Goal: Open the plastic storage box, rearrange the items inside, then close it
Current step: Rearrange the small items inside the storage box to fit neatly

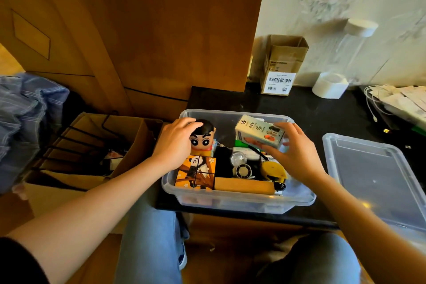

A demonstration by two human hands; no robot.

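Over the open storage box [237,200], left hand [174,143] cups the figurine [202,137]; right hand [297,152] pinches a small carton [258,132].

1. Under both my hands I see the storage box [232,200]: clear plastic, smooth, faintly frosted.
2. Right of my right hand [297,157] lies the lid [378,180], the same clear glossy plastic.
3. My left hand [175,143] grips a cartoon figure [204,139] of glossy moulded plastic.
4. My right hand holds a small carton [255,132], printed card with a slight sheen.
5. Below my left hand, the panda cube [196,173] looks smooth and printed.
6. Between my wrists, a wooden block [244,187], matt and light.
7. Beyond my right hand, a cardboard box [282,64], matt brown, on a dark countertop [322,113] with a speckled gloss.
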